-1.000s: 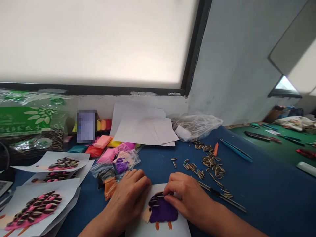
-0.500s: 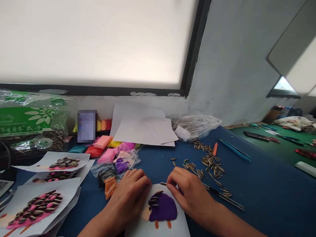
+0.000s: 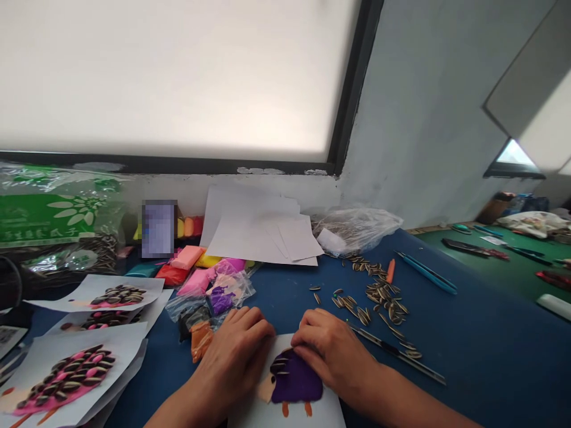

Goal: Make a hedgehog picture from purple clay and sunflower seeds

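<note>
A white sheet of paper (image 3: 285, 419) lies on the blue table in front of me, bearing a hedgehog shape of purple clay (image 3: 298, 380) with a pale face and orange feet. Several striped sunflower seeds (image 3: 280, 364) stick in its upper left part. My right hand (image 3: 330, 345) is closed in a pinch at the clay's top edge; the seed between its fingertips is mostly hidden. At the sheet's left edge, my left hand (image 3: 243, 351) rests with bent fingers, holding the paper; its fingertips are partly hidden.
Loose seeds (image 3: 388, 300), a pen (image 3: 397, 352) and blue tweezers (image 3: 426, 272) lie to the right. Clay packets (image 3: 200, 279) sit left of centre, near finished seed pictures (image 3: 66, 380). Behind are blank sheets (image 3: 263, 238), a plastic bag (image 3: 361, 229) and a seed bag (image 3: 57, 220).
My right hand has moved slightly left and down, bringing the pinched sunflower seed from above the paper's top edge to the purple clay. My left hand stays in place.
</note>
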The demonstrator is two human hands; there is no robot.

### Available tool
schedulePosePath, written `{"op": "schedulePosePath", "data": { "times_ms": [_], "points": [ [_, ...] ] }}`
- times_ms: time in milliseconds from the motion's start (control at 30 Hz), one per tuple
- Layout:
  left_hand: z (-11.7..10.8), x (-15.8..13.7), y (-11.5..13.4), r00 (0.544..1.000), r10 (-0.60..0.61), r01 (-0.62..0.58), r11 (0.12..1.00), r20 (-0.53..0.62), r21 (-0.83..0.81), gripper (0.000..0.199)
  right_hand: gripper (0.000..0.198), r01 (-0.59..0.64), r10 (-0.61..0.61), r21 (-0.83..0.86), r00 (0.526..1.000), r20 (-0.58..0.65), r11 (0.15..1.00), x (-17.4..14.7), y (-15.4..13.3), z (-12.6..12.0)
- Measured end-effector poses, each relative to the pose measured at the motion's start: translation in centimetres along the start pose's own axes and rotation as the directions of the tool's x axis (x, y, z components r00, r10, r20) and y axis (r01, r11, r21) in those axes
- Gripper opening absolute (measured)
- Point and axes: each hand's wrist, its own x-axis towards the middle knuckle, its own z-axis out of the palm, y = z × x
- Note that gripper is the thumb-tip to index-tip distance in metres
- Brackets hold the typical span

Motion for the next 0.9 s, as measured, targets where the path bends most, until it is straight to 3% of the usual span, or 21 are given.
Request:
{"op": "schedulePosePath", "data": {
  "times_ms": [200,333,500,700,833,900],
  "points": [
    [0.1,-0.1,-0.1,1.000,0.009,-0.009,1.000,-0.001,0.000,0.023,0.016,0.037,-0.037,0.027,0.999,-0.029,0.999,0.1,-0.1,0.1],
    [0.1,-0.1,-0.1,1.000,-0.001,0.001,1.000,0.007,-0.010,0.023,0.017,-0.003,0.007,0.036,0.995,-0.101,0.999,0.0,0.2,-0.2],
    [0.0,0.0,0.0,1.000,-0.006,0.006,1.000,0.007,-0.009,0.024,0.016,-0.119,0.093,-0.145,0.980,-0.178,0.982,0.3,1.5,-0.6],
    [0.0,0.0,0.0,1.000,-0.004,0.004,1.000,0.016,-0.016,0.024,0.014,-0.145,0.096,-0.286,0.979,-0.180,0.947,0.5,2.3,-0.2],
    [-0.3,0.0,0.1,0.999,-0.007,0.007,1.000,0.051,-0.016,0.025,0.013,-0.076,0.037,-0.243,0.986,-0.162,0.967,0.5,1.8,-0.4],
    [-0.4,0.0,0.2,0.998,-0.012,0.014,1.000,0.066,-0.016,0.024,0.013,-0.094,0.067,-0.234,0.991,-0.120,0.968,0.7,1.4,-0.5]
  ]
}}
